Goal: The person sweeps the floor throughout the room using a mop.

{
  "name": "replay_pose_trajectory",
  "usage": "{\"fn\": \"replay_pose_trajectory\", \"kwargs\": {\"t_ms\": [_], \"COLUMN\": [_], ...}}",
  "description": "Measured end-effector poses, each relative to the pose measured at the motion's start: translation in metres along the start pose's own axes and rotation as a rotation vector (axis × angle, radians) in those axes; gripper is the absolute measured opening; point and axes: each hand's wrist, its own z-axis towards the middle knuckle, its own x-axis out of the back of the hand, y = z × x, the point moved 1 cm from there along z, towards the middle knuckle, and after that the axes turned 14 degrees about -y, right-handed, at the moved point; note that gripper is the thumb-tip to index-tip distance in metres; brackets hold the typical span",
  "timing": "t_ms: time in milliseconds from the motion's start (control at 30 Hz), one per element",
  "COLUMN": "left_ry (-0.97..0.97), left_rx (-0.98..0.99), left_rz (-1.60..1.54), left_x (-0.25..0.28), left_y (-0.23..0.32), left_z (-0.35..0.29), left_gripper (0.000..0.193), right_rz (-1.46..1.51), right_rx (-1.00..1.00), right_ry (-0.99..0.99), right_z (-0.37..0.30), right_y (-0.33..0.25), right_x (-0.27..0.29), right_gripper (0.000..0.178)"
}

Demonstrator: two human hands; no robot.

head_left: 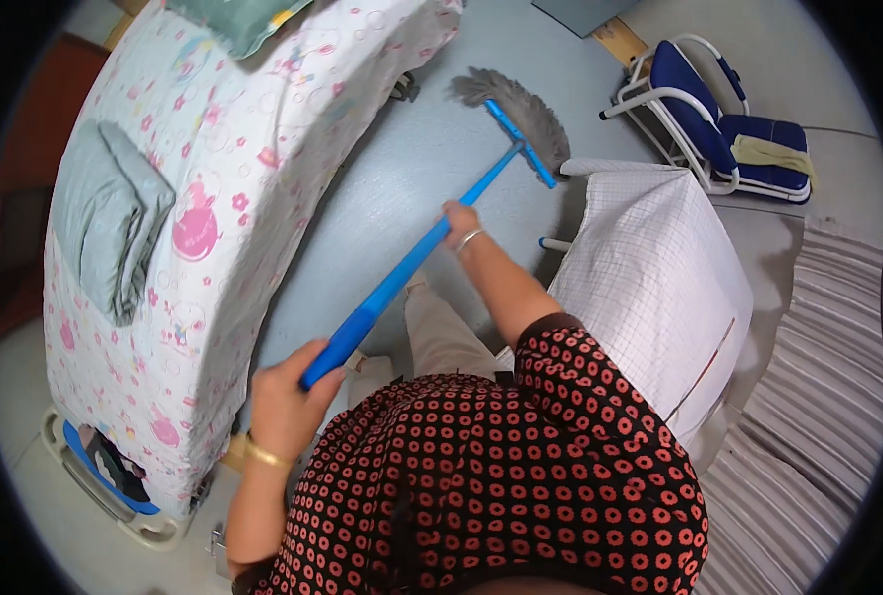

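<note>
Plainly, the left hand (285, 402) at eight o'clock and the right hand (459, 224) at twelve are wrapped round the blue mop handle (392, 288); the grey mop head (532, 104) lies on the floor (367, 188) toward one o'clock.

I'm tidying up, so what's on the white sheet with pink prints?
A folded grey-green cloth and, cut off by the picture's top edge, a green pillow. Whatever lies under them is covered.

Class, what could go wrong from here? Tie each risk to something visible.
The grey mop head might snag the white checked cloth, whose corner appears close beside it. If the blue handle swung left, its near end could catch the edge of the floral sheet.
</note>
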Motion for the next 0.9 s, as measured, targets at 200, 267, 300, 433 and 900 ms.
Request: {"fn": "replay_pose_trajectory", "kwargs": {"t_ms": [200, 267, 300, 433, 900], "left_ry": [-0.196, -0.221, -0.235, -0.262, -0.289], "left_rx": [-0.014, -0.039, -0.059, -0.111, -0.058], "left_rz": [-0.031, 0.047, 0.110, 0.171, 0.044], "left_x": [-0.018, -0.020, -0.020, -0.003, 0.074], "left_y": [0.072, 0.080, 0.083, 0.083, 0.055], "left_z": [0.078, 0.086, 0.087, 0.075, 0.033], "left_gripper": [0.030, 0.031, 0.031, 0.031, 0.036], "right_rz": [0.208, 0.351, 0.373, 0.310, 0.425], "right_rx": [0.033, 0.042, 0.061, 0.129, -0.309], "right_ry": [0.125, 0.185, 0.153, 0.050, 0.130], "right_z": [0.014, 0.015, 0.017, 0.002, -0.038], "right_y": [-0.072, -0.071, -0.065, -0.038, -0.037], "right_x": [0.075, 0.096, 0.105, 0.109, -0.013], "right_gripper": [0.006, 0.006, 0.006, 0.006, 0.004]}}
